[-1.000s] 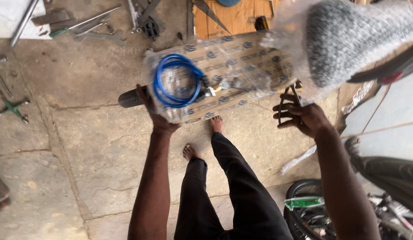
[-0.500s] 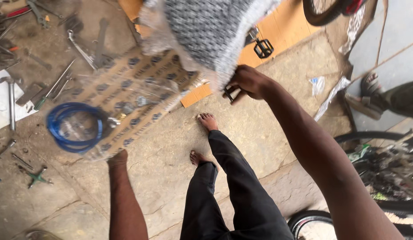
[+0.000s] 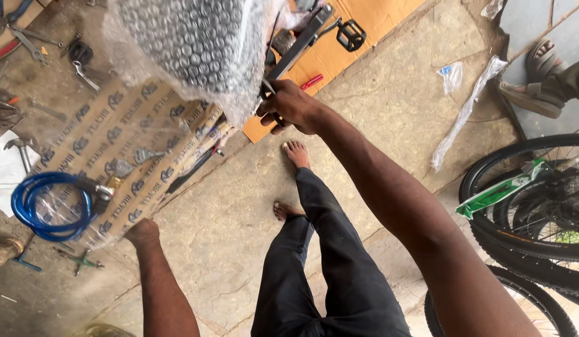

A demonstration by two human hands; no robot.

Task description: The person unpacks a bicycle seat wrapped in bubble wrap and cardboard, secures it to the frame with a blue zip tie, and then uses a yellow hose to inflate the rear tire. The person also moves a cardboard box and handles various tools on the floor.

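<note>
Big plastic-wrapped bundle (image 3: 171, 81) held up over the stone floor (image 3: 376, 125): bulky, floppy film, slippery, probably light, so grip the stiff ends. Right hand (image 3: 289, 107) closed on the black bar (image 3: 302, 40) at its top edge. Left hand (image 3: 143, 232) closed under the low end, near the blue cable coil (image 3: 49, 206).

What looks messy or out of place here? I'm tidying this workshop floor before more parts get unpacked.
Hand tools lie scattered over the stone floor at upper left, and clear plastic wrap lies loose at right. A pedal sits on flattened cardboard. Nothing looks broken or spilled.
</note>
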